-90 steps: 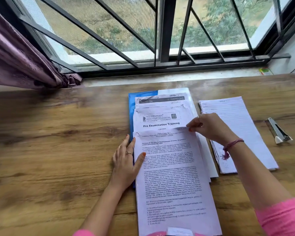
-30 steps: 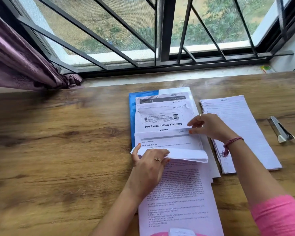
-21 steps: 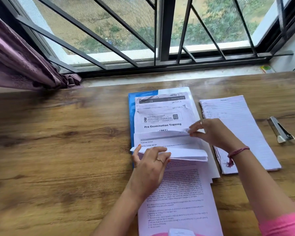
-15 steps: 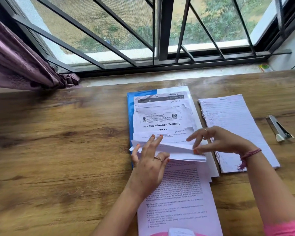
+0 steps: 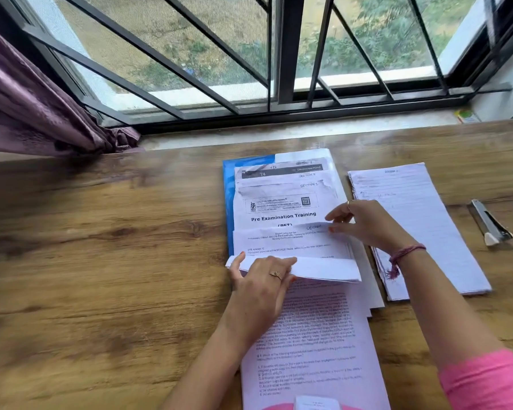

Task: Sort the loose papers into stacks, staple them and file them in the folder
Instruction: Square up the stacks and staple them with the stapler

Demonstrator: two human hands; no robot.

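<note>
A stack of printed white papers is lying overlapped on a blue folder near the middle of the wooden desk, its upper sheets staggered so their headings are showing, with a bundle of pages folded back toward the near edge over a long printed sheet. A second stack of lined pages is lying flat just to the right, and a metal stapler is resting further right, apart from it.

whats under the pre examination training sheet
More loose sheets fan out above the Pre Examination Training sheet, and a blue folder shows along their left edge. How many sheets lie beneath is hidden.
</note>
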